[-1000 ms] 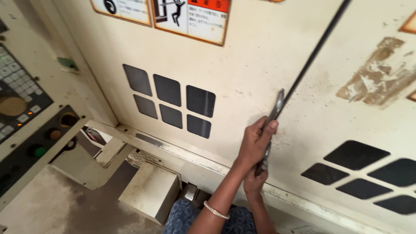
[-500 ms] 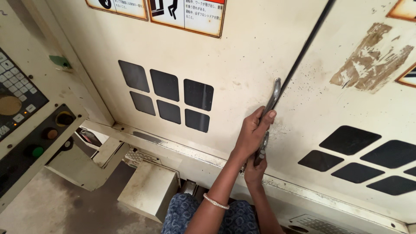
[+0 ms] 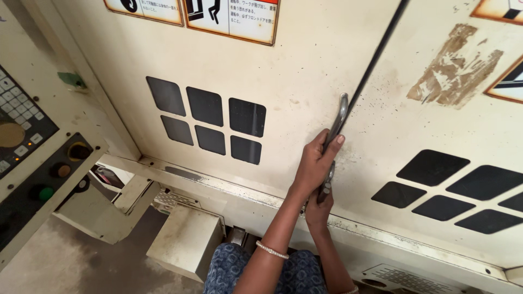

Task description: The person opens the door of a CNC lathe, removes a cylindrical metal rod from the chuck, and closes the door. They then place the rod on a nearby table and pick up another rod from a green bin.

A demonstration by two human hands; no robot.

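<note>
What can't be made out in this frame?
- Head view: the right hand is mostly hidden behind the left hand, so its grip is unclear.
- The door handle is covered in the middle by both hands.
- The control panel is cut off by the left edge.

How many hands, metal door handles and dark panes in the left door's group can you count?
hands: 2, the left hand and right hand, both gripping the handle
metal door handle: 1
dark panes, left door: 6
Total: 9
</note>
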